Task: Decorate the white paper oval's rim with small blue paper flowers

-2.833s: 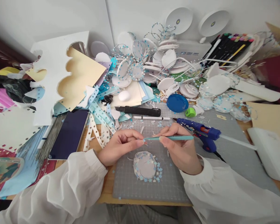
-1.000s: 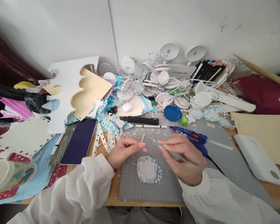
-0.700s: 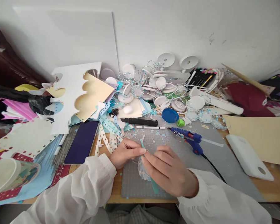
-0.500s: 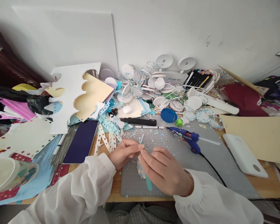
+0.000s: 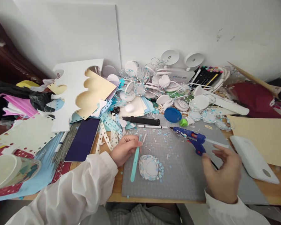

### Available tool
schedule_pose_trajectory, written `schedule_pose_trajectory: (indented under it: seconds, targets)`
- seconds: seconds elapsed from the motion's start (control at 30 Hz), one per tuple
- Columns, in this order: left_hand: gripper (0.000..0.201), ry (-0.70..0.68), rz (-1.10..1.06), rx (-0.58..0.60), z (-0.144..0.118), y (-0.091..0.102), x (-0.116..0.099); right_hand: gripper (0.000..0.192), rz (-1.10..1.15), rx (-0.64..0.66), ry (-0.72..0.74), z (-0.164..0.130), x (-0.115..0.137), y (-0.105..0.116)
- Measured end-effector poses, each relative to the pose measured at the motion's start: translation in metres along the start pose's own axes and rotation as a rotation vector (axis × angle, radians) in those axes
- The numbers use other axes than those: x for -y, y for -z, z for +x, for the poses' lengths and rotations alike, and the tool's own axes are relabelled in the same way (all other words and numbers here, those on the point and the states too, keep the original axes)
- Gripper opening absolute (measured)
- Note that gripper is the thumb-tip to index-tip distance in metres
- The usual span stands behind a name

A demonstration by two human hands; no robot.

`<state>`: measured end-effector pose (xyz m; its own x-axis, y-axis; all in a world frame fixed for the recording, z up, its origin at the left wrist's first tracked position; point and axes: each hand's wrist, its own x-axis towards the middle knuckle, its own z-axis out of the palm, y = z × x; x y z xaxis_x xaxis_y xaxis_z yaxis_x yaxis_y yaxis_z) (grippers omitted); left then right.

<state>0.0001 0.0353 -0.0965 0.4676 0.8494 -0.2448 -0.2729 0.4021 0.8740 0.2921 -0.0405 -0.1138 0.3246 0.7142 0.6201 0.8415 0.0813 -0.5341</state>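
Note:
My left hand (image 5: 127, 149) is closed, thumb pressed against fingers, on a flat teal strip (image 5: 134, 167) with a rounded lower end. Just right of the strip, a round white piece (image 5: 152, 167) edged with pale blue and white flakes lies on the grey cutting mat (image 5: 178, 184). My right hand (image 5: 222, 172) is over the mat's right side, slightly blurred, with fingers apart and nothing seen in them. Its fingertips are close to the handle of the blue glue gun (image 5: 192, 136), which lies on its side with a pale glue stick (image 5: 216, 143) at its back.
A black pen (image 5: 141, 121), a thin white pen (image 5: 152, 127), a blue lid (image 5: 172, 115) and a green sharpener-like piece (image 5: 184, 122) lie behind. Decorated white discs are heaped by the wall. A white device (image 5: 254, 159) is at right, a dark blue case (image 5: 82, 140) and tub (image 5: 14, 172) at left.
My right hand has left my left hand and moved right to near the glue gun, its fingers opening. The flaked round piece, partly covered before, shows fully. My left hand keeps the teal strip.

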Motion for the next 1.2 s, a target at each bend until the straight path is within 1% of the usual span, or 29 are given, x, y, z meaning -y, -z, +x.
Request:
schedule_pose_trajectory:
  seconds: [0.03, 0.1, 0.17, 0.23, 0.3, 0.37, 0.47, 0.57, 0.6, 0.67, 0.7, 0.8, 0.93, 1.0, 1.1, 1.2]
  targets:
    - [0.043, 0.001, -0.003, -0.009, 0.0, 0.0, 0.0, 0.043, -0.074, 0.021, 0.011, 0.002, -0.007, -0.004]
    - [0.04, 0.006, -0.006, -0.024, 0.0, -0.001, -0.002, 0.038, -0.161, 0.152, 0.066, 0.006, -0.016, -0.014]
    - [0.035, 0.014, 0.009, -0.026, 0.001, -0.001, -0.003, 0.029, -0.216, 0.291, 0.124, 0.008, -0.02, -0.024]
    - [0.032, 0.021, 0.031, -0.023, 0.001, -0.002, -0.003, 0.025, -0.267, 0.341, 0.161, 0.009, -0.022, -0.03]
    - [0.033, 0.025, 0.044, -0.014, 0.001, -0.002, -0.003, 0.025, -0.297, 0.334, 0.166, 0.011, -0.023, -0.033]
    - [0.035, 0.018, 0.055, -0.004, 0.001, -0.002, -0.002, 0.03, -0.302, 0.328, 0.127, 0.015, -0.024, -0.032]
    - [0.037, 0.003, 0.095, 0.017, 0.001, -0.001, -0.001, 0.039, -0.306, 0.292, -0.02, 0.027, -0.022, -0.025]
    - [0.034, 0.009, 0.135, 0.045, 0.001, -0.001, -0.001, 0.039, -0.328, 0.2, -0.201, 0.041, -0.012, -0.017]
    - [0.032, 0.008, 0.145, 0.052, 0.001, 0.0, -0.001, 0.038, -0.324, 0.154, -0.242, 0.045, -0.007, -0.017]
    - [0.031, -0.004, 0.16, 0.057, 0.002, 0.0, -0.001, 0.036, -0.256, 0.071, -0.274, 0.052, 0.006, -0.02]
    - [0.031, -0.01, 0.166, 0.061, 0.002, 0.001, -0.001, 0.034, -0.183, 0.06, -0.27, 0.055, 0.013, -0.024]
    - [0.03, -0.016, 0.182, 0.077, 0.002, 0.003, 0.001, 0.025, 0.037, 0.084, -0.226, 0.055, 0.033, -0.041]
    - [0.031, 0.01, 0.221, 0.105, 0.002, 0.007, 0.004, 0.018, 0.246, 0.167, -0.114, 0.043, 0.048, -0.062]
    - [0.036, 0.015, 0.24, 0.124, 0.001, 0.008, 0.004, 0.017, 0.293, 0.198, -0.067, 0.034, 0.049, -0.066]
    - [0.04, 0.008, 0.269, 0.156, 0.001, 0.008, 0.003, 0.018, 0.294, 0.239, -0.012, 0.027, 0.047, -0.067]
    - [0.039, 0.008, 0.288, 0.177, 0.001, 0.007, 0.001, 0.016, 0.27, 0.238, -0.008, 0.025, 0.046, -0.066]
